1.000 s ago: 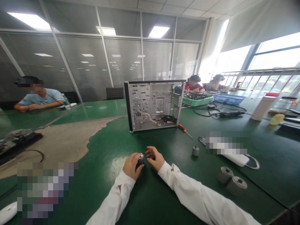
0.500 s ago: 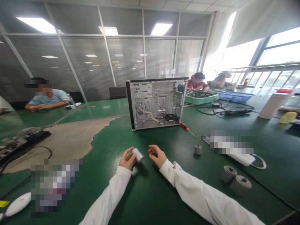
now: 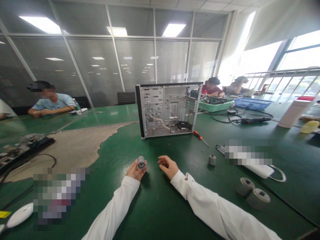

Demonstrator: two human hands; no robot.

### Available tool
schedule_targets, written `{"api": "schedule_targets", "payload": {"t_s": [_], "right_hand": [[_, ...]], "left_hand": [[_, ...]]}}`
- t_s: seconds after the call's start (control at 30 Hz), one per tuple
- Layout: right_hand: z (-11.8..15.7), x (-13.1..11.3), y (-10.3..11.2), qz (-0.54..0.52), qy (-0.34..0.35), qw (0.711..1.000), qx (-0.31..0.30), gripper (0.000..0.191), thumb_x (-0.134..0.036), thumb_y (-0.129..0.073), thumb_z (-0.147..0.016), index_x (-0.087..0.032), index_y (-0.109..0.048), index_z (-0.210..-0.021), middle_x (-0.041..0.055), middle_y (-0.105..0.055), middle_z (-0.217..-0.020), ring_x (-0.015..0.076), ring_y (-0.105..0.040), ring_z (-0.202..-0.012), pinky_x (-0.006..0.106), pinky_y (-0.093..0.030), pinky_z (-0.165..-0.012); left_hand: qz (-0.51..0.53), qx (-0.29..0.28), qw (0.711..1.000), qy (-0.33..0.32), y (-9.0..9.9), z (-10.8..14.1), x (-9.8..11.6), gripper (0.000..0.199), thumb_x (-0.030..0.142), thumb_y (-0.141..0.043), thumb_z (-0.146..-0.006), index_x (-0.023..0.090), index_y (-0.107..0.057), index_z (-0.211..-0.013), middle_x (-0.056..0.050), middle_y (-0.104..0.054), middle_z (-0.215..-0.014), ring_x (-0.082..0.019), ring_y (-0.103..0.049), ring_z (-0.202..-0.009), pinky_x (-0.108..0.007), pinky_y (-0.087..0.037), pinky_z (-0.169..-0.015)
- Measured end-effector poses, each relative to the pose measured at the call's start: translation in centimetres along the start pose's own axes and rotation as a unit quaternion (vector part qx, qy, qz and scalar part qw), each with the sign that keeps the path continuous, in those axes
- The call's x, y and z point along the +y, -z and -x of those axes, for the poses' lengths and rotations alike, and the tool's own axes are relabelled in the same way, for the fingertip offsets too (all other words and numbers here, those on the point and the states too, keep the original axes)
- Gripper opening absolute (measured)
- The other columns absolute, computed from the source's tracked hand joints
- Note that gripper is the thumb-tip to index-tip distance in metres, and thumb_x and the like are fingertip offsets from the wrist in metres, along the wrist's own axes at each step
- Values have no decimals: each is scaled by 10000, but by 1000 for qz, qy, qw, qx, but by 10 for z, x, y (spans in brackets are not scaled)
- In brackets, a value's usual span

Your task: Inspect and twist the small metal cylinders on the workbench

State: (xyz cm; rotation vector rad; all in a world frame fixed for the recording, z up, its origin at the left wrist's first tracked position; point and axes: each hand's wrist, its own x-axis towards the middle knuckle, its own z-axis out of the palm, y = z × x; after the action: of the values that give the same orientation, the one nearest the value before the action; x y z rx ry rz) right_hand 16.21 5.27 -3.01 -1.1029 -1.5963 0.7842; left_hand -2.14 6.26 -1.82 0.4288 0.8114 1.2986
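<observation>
My left hand (image 3: 135, 171) holds a small grey metal cylinder (image 3: 141, 162) above the green table, its round end turned toward me. To the right of it, my right hand (image 3: 168, 166) hovers with curled fingers apart and nothing between them. Beyond both hands stands an open computer case (image 3: 170, 111) with wires and a black fan inside. Another small metal cylinder (image 3: 212, 160) stands upright on the table, right of my right hand. Two larger metal cylinders (image 3: 245, 186) (image 3: 258, 198) sit side by side nearer me at the right.
An orange-handled screwdriver (image 3: 197, 135) lies beside the case. At the right are a white power strip (image 3: 260, 168), a pale bottle (image 3: 293, 113), a green basket (image 3: 216, 106) and a blue basket (image 3: 252, 103). Circuit parts (image 3: 23, 146) lie left. People sit across the table.
The small cylinder in my left hand has turned from lying slanted to showing its round end, and the left palm has rolled upward. My right hand keeps nearly the same pose.
</observation>
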Motion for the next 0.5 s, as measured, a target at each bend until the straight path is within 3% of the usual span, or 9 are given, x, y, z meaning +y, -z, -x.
{"api": "schedule_targets", "payload": {"t_s": [0.2, 0.5], "right_hand": [[3, -6, 0, 19, 11, 1000, -12, 324, -105, -464, -628, -190, -496, -939, 11, -597, -791, 105, -550, -667, 236, -432, -578], [3, -5, 0, 23, 12, 1000, -16, 318, -97, -466, -627, -178, -496, -933, 14, -597, -783, 109, -546, -674, 242, -430, -592]], "left_hand": [[43, -22, 998, 44, 3, 2, 4, 222, 233, -443, -784, 103, -531, -942, -96, -636, -728, -126, -613, -621, -266, -490, -658], [19, -161, 987, 21, -5, 16, 7, 251, 232, -437, -700, 128, -573, -884, -39, -591, -571, -71, -482, -409, -244, -441, -531]]}}
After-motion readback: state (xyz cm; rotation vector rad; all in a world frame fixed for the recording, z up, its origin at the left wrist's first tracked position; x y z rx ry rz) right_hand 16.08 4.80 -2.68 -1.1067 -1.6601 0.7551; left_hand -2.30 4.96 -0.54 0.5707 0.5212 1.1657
